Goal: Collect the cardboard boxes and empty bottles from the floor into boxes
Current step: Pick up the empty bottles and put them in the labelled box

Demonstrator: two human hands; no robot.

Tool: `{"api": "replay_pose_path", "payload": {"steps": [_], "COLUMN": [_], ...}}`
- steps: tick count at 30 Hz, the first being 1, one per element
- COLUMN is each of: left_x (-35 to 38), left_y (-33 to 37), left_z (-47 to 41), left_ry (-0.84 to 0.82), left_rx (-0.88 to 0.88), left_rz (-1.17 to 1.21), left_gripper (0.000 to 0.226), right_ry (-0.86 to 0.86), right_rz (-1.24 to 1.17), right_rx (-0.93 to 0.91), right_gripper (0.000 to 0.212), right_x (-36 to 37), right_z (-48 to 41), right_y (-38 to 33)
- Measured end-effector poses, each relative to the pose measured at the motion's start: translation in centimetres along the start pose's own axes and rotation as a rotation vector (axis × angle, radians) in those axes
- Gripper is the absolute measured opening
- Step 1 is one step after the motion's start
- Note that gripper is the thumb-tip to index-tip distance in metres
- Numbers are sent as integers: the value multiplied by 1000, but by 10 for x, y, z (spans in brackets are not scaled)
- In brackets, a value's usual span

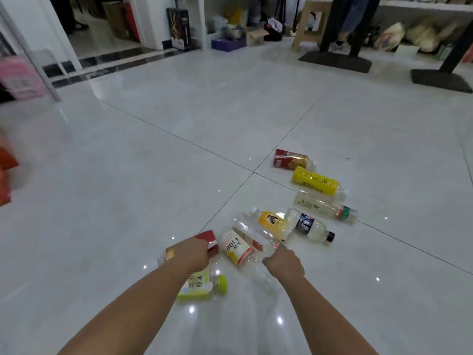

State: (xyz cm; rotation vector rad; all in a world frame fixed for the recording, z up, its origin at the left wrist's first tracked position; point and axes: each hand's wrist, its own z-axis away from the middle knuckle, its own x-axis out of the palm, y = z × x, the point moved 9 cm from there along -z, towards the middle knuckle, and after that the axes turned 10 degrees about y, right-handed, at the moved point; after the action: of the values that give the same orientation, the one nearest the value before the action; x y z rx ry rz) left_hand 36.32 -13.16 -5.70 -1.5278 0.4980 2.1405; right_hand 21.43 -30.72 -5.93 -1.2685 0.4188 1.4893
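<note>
Several empty plastic bottles lie on the white tiled floor in front of me. My left hand [190, 252] is closed over a red-labelled bottle [208, 239] at the near left of the pile. My right hand [284, 262] grips the cap end of a clear bottle [252, 233] that lies across the pile. Between the hands lies a C100 bottle [235, 245]. Beyond are an orange-labelled bottle [271, 221], a dark-blue-labelled bottle [307, 225], a green-capped clear bottle [322, 206], a yellow-labelled bottle [317, 183] and a red-and-gold bottle [290, 160]. A lime-labelled bottle [202, 285] lies under my left forearm.
Black table bases [335, 60] stand at the far right, with a person's legs [355, 19] and a wooden stool [309, 21] behind them. A small cardboard box [256, 35] sits under a shelf at the back. A blurred red box [5, 175] is at the left edge.
</note>
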Motion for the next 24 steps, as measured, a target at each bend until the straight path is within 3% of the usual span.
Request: {"api": "replay_pose_path", "payload": {"steps": [4,8,13,19,24], "left_x": [39,60,75,84,67], "left_y": [-12,-3,24,48,65], "left_z": [-7,-4,4,12,17], "left_ry": [-88,-99,-112,-124,-36], "left_rx": [39,166,358,435,505], "left_rz": [58,-48,-182,-291,-300], "left_gripper": [56,84,75,61,70], "right_ry": [-56,-59,-7,1,-89], "right_rz": [101,200,345,383,290], "right_rx": [-22,1,-25,-49,50], "right_gripper": [45,62,52,42,68], "right_x": [43,65,74,82,93], "right_z": [-2,-3,-6,-6,4], "right_y": [-12,-6,-4,-2,12]}}
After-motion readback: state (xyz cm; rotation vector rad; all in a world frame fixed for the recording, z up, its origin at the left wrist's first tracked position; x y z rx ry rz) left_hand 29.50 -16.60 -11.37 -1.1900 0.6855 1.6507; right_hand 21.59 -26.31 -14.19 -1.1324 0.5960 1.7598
